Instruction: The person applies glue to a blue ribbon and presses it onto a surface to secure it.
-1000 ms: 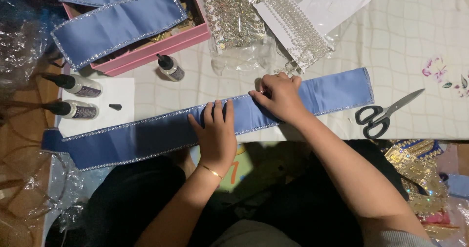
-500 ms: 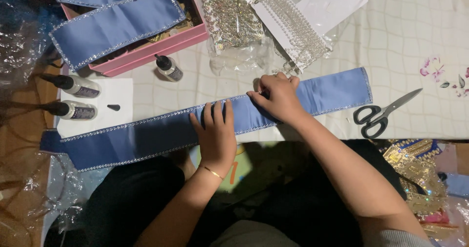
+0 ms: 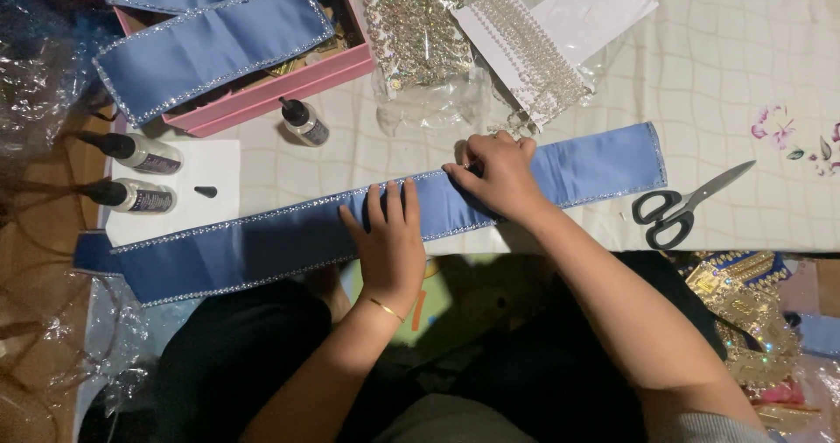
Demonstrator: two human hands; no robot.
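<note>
The blue ribbon [image 3: 289, 237] lies lengthwise along the tabletop's near edge; the left hand [image 3: 391, 240] presses flat, fingers spread, mid-ribbon; the right hand [image 3: 496, 174], just right of it, pinches the ribbon's far trimmed edge.

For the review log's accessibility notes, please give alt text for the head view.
Both hands press a long blue satin sash trimmed with rhinestones flat on a white table: the left hand lies flat on it, the right hand pinches its upper edge. Black-handled scissors lie to the right, three glue bottles to the left.
</note>
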